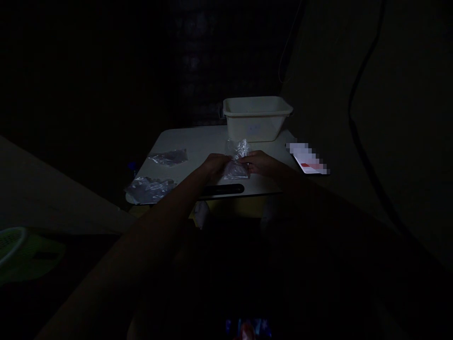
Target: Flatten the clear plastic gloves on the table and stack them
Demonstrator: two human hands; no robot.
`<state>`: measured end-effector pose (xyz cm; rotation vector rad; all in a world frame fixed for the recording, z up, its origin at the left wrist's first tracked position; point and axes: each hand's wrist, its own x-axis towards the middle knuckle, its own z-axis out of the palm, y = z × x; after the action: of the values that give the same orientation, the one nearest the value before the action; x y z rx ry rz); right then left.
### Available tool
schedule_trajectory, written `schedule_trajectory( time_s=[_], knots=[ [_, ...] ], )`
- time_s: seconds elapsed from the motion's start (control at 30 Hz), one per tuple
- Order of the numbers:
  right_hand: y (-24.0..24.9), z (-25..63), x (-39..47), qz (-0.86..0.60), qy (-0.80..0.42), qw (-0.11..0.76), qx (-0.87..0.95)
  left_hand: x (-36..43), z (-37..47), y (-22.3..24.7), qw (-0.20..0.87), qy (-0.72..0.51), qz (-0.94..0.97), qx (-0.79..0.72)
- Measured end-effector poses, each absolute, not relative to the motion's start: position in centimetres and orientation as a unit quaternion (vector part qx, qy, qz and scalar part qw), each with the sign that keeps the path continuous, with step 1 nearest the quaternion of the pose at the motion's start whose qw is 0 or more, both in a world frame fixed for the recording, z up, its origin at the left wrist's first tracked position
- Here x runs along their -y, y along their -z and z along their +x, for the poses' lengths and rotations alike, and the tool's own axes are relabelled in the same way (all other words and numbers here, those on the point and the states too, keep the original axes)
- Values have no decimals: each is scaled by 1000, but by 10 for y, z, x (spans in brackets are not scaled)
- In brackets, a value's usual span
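Observation:
A shiny clear plastic bag [236, 171] is between my two hands, just in front of a white tub. My left hand [215, 165] pinches its left side, fingers closed. From the right, my right hand [260, 162] grips the same bag, thumb and fingers pressed together near its middle. The bag looks crinkled; in this dim light I cannot make out whether anything is inside. Two more plastic pieces lie on the left of the white table: a flat bag [170, 157] farther back and a crumpled heap of plastic [150, 189] at the front left corner.
The white tub [255, 126] stands at the table's back right. A lit phone or tablet [307, 159], partly pixelated, lies at the right edge. The small white table [198, 137] has a dark handle slot [226, 189] in front. A green basket [31, 255] sits low at left.

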<state>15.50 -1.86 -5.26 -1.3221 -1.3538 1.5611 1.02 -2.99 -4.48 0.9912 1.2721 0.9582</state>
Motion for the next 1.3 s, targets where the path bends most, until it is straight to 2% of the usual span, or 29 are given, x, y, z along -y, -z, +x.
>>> schedule_trajectory(
  time_s=[0.57,0.93,1.3],
  knots=[
    [54,162,20,-468,-591,368,544,30,4,45,582,-434,441,-528],
    [60,166,15,-405,-666,388,492,30,5,45,601,-443,443,-496],
    [60,166,15,-375,-683,416,469,31,7,42,612,-452,432,-484]
  ],
)
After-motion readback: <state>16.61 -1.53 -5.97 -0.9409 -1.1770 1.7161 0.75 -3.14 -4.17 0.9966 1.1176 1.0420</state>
